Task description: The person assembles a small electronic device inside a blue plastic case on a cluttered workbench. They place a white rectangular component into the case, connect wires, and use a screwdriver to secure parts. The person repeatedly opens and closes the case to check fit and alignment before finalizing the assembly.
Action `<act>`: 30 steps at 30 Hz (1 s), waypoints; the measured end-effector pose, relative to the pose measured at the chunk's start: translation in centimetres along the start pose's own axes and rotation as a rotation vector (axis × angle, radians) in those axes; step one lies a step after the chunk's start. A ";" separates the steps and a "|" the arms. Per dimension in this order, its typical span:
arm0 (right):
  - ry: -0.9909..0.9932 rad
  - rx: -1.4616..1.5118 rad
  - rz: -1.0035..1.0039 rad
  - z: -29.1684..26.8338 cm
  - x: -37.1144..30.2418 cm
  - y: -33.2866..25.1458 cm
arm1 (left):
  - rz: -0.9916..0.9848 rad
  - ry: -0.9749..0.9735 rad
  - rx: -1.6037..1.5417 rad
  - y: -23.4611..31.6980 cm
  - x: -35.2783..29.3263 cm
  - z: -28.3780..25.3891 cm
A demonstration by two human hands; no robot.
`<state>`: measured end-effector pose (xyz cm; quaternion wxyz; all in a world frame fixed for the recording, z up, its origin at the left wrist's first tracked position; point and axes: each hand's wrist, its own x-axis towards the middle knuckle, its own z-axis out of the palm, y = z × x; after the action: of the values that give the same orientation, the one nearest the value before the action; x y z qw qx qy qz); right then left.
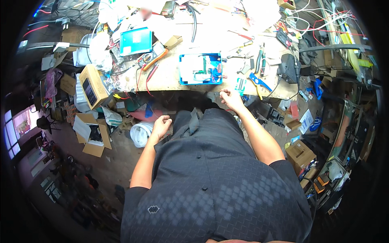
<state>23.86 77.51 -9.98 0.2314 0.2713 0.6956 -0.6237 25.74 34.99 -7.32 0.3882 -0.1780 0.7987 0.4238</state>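
Your left hand (pixel 161 123) hangs loosely curled and empty, below the surface (pixel 170 77). Rightward, the open blue box (pixel 200 69) sits near the front edge; rigid, light, with delicate wiring, so take it by its walls. Your right hand (pixel 230 97) pinches something too small to identify just beside it.

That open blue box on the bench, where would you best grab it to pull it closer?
Probably by the near rim of the blue box, coming from the bench edge beside the right hand. It lies flat and open with wires and parts inside, so the raised blue walls look like the only clear places to hold.
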 end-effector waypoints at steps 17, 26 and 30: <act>-0.092 -0.028 0.033 -0.1 0.3 2.9 | 0.000 0.092 0.115 -1.1 0.6 -0.2; -0.139 -0.243 0.040 0.8 0.5 1.7 | -0.010 0.113 0.046 -4.1 0.9 -0.9; -0.055 -0.014 0.166 2.5 0.0 -1.4 | 0.058 0.053 0.149 -1.6 1.3 -3.3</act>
<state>22.91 74.90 -9.19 0.3034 0.3092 0.6685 -0.6045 24.31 31.38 -8.09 0.3666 -0.1367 0.8428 0.3695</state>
